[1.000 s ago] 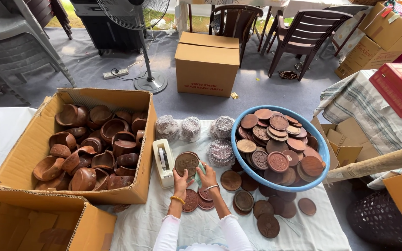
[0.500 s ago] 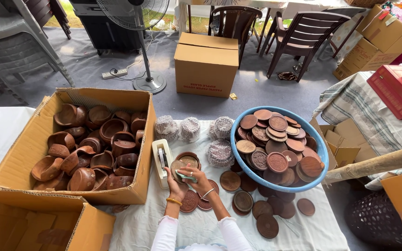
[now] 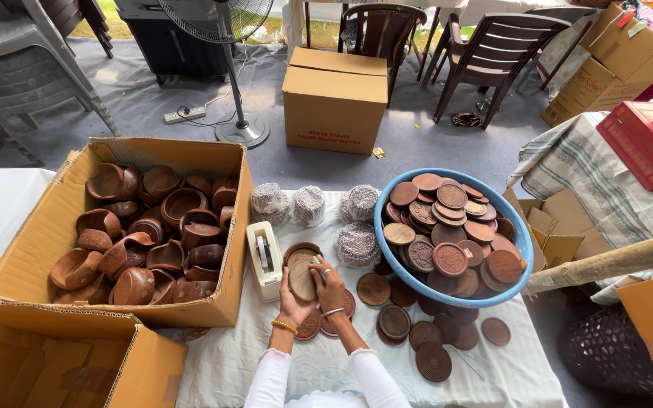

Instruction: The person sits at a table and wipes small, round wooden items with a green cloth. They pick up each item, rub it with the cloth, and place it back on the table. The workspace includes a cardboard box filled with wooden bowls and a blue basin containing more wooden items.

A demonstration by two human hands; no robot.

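Grey matting covers the ground of a tented work area, and a white-clothed table [image 3: 236,355] fills the lower frame. At the table's centre, a round wooden disc [image 3: 301,279] is held upright-tilted between both hands. The left hand [image 3: 293,302] is cupped under it from seven o'clock, fingers curled around its lower edge. The right hand [image 3: 330,283] is closed loosely on the edge at three o'clock, and something thin and pale seems to be pinched at its fingertips; what it is cannot be told.

Just beside the disc, at nine o'clock, a white tape dispenser [image 3: 264,258] stands on the cloth. More discs [image 3: 394,321] lie flat on the table from three to five o'clock of the hands. At two o'clock a blue basin [image 3: 519,234] is heaped with further discs. At ten o'clock an open carton [image 3: 39,227] is filled with brown wooden bowls [image 3: 153,234]. Wrapped bundles [image 3: 307,204] are lined up at twelve o'clock, and a closed box [image 3: 334,98] and a fan [image 3: 228,75] stand beyond them.

For clean handling, the disc is best kept steady from below by the left palm while the edge is worked by the right fingertips, so that the faces stay unsmudged and the disc is not dropped on the pile underneath.
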